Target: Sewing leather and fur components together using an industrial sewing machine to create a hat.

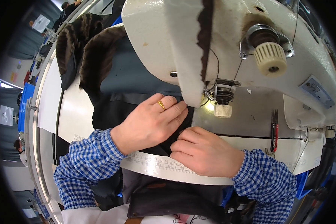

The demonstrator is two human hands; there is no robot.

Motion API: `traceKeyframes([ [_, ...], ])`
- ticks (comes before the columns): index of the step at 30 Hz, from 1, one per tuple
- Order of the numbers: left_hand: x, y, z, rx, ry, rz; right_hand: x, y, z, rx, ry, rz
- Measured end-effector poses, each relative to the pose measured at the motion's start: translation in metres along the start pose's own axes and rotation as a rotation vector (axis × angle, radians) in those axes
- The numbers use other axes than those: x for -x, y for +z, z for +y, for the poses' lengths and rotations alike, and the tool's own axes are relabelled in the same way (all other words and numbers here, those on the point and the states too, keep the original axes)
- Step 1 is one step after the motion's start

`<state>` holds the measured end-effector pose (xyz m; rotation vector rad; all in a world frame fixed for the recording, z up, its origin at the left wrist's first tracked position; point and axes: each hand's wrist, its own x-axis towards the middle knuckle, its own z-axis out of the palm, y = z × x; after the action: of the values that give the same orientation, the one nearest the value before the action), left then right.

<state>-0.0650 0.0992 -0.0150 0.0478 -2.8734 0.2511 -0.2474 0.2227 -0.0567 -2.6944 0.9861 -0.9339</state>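
Note:
Dark fabric (119,102) with brown fur trim (100,56) lies on the bed of a white sewing machine (153,37). My left hand (153,119), a gold ring on one finger, rests on this cloth with its fingers reaching toward the needle area. Its fingers are bent over the fabric, and the fingertips are partly hidden beside the machine head. Closer to the table's front edge, my right hand (205,151) has its fingers curled and pinched on the cloth's edge. The needle and presser foot are hidden behind the machine head.
Red-handled thread snips (274,130) lie right of the machine's tension dial (223,111). A printed ruler strip (156,162) runs along the front of the white table. Dark cloth (171,203) covers my lap. A blue bin (26,106) stands beyond the metal rail at left.

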Motion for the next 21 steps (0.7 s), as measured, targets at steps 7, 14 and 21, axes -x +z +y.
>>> traceKeyframes([
  [7,0.010,0.012,0.010,0.187,-0.110,0.091,-0.002,0.007,-0.012,0.119,-0.022,0.066],
  [14,0.012,0.013,0.011,0.248,-0.128,0.117,-0.004,0.002,-0.012,0.116,-0.036,0.042],
  [21,0.002,0.014,0.002,0.295,-0.150,0.098,-0.002,-0.002,0.005,-0.050,0.041,0.063],
])
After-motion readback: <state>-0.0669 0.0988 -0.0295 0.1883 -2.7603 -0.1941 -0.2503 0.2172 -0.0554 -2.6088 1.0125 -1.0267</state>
